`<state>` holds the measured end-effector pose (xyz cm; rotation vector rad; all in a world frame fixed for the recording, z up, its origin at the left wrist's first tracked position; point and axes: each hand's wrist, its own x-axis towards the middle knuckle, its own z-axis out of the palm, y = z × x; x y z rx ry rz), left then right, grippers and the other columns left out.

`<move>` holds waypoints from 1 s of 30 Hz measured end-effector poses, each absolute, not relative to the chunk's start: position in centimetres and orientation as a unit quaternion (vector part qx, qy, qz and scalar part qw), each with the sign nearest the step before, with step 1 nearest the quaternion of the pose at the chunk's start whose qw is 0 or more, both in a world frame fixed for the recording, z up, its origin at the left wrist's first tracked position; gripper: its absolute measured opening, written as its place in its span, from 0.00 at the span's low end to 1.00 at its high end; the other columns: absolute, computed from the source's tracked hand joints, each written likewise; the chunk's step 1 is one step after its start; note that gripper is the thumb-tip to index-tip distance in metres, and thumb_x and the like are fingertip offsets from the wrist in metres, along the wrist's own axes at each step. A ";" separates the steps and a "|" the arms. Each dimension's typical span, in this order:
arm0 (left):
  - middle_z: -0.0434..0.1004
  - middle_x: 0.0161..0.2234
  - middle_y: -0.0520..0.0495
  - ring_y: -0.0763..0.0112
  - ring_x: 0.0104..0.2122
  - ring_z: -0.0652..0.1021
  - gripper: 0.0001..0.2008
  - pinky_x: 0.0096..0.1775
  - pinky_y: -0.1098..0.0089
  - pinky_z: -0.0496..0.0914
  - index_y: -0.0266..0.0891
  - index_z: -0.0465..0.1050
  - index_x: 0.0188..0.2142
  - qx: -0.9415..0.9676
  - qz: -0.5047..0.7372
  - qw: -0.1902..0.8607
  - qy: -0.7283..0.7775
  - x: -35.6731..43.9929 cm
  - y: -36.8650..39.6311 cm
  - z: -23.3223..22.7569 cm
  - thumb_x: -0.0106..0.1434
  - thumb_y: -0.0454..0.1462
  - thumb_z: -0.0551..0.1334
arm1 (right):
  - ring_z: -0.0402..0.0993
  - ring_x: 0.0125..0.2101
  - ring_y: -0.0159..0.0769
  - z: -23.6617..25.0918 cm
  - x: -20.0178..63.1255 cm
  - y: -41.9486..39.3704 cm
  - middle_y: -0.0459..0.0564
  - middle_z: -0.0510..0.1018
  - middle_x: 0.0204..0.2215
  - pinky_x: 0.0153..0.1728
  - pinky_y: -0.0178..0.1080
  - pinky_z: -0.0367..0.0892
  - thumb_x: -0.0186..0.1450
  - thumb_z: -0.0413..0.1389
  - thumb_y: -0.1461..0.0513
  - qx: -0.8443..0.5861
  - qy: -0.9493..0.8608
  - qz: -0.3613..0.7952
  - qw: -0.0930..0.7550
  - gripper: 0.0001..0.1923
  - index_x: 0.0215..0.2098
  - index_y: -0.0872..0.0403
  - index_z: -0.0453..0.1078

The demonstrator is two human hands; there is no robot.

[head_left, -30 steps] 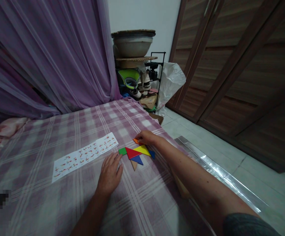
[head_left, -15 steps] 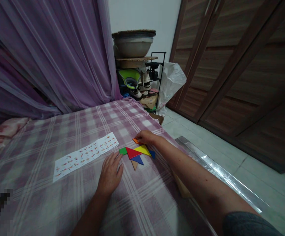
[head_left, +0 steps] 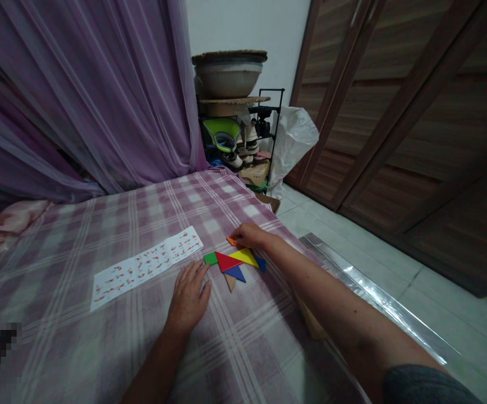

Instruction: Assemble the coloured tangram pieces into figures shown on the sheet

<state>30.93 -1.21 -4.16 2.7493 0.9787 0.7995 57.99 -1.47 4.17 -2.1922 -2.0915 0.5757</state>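
Note:
Tangram pieces lie together on the checked bed cover. My right hand (head_left: 247, 234) has its fingers closed at an orange piece (head_left: 230, 241), which its fingertips partly hide. My left hand (head_left: 188, 296) rests palm down with fingers spread, its fingertips at the edge of the green piece (head_left: 210, 258). Between the hands are a red triangle (head_left: 226, 262) and a yellow piece (head_left: 243, 256). A blue triangle (head_left: 235, 273) and a tan piece (head_left: 230, 282) sit below the red one. Another blue piece (head_left: 261, 264) lies under my right forearm's left side.
A printed sheet of small coloured figures (head_left: 142, 266) lies left of the pieces on the bed cover (head_left: 113, 342). Purple curtains (head_left: 134, 84) hang behind. A shoe rack (head_left: 272, 140) and a white bag (head_left: 294, 140) stand beyond the bed, with a wooden wardrobe (head_left: 395, 112) at the right.

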 end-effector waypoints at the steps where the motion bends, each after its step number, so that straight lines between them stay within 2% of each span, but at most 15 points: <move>1: 0.72 0.58 0.42 0.55 0.59 0.69 0.20 0.59 0.49 0.63 0.43 0.69 0.57 0.906 0.266 0.059 0.323 30.9 -1.2 -4.2 0.67 0.39 0.54 | 0.78 0.44 0.38 4.2 58.0 -1.5 0.45 0.83 0.44 0.38 0.30 0.64 0.64 0.56 0.62 -0.712 -0.677 0.186 0.029 0.18 0.51 0.47 0.77; 13: 0.72 0.58 0.40 0.54 0.58 0.70 0.20 0.59 0.48 0.64 0.41 0.70 0.57 0.904 0.267 0.063 0.328 31.0 -1.3 -4.1 0.67 0.38 0.53 | 0.78 0.45 0.41 4.0 57.8 -1.5 0.48 0.83 0.44 0.41 0.32 0.66 0.63 0.57 0.61 -0.730 -0.654 0.195 0.045 0.17 0.49 0.49 0.78; 19: 0.72 0.57 0.42 0.55 0.58 0.70 0.20 0.59 0.49 0.64 0.43 0.70 0.57 0.903 0.268 0.062 0.331 30.9 -1.0 -4.3 0.66 0.38 0.54 | 0.74 0.50 0.40 4.0 60.6 -2.5 0.50 0.79 0.51 0.48 0.34 0.65 0.68 0.49 0.63 -0.764 -0.612 0.173 0.107 0.20 0.55 0.51 0.74; 21: 0.72 0.57 0.42 0.54 0.58 0.70 0.20 0.59 0.48 0.64 0.43 0.70 0.57 0.902 0.271 0.065 0.328 30.9 -1.0 -4.3 0.66 0.38 0.54 | 0.75 0.48 0.40 3.8 61.7 -3.4 0.51 0.80 0.50 0.47 0.36 0.67 0.69 0.48 0.63 -0.777 -0.592 0.173 0.122 0.20 0.56 0.52 0.73; 24: 0.72 0.57 0.41 0.54 0.58 0.70 0.21 0.59 0.48 0.64 0.42 0.70 0.57 0.902 0.275 0.070 0.325 30.9 -1.0 -4.4 0.66 0.38 0.54 | 0.77 0.46 0.37 3.1 62.4 -4.7 0.49 0.81 0.48 0.47 0.34 0.68 0.68 0.48 0.65 -0.777 -0.583 0.191 0.139 0.20 0.55 0.53 0.73; 27: 0.72 0.57 0.41 0.53 0.58 0.70 0.20 0.59 0.48 0.64 0.41 0.70 0.57 0.902 0.276 0.066 0.325 31.0 -0.9 -4.4 0.66 0.38 0.54 | 0.75 0.49 0.34 2.5 62.1 -5.4 0.46 0.79 0.51 0.49 0.31 0.66 0.67 0.50 0.66 -0.765 -0.590 0.205 0.161 0.20 0.55 0.51 0.73; 30: 0.72 0.57 0.40 0.54 0.58 0.71 0.20 0.59 0.48 0.65 0.40 0.70 0.56 0.902 0.274 0.061 0.330 31.0 -1.1 -4.3 0.66 0.37 0.54 | 0.74 0.51 0.36 2.4 61.4 -5.8 0.46 0.78 0.53 0.51 0.32 0.66 0.66 0.51 0.66 -0.757 -0.594 0.203 0.180 0.20 0.55 0.51 0.73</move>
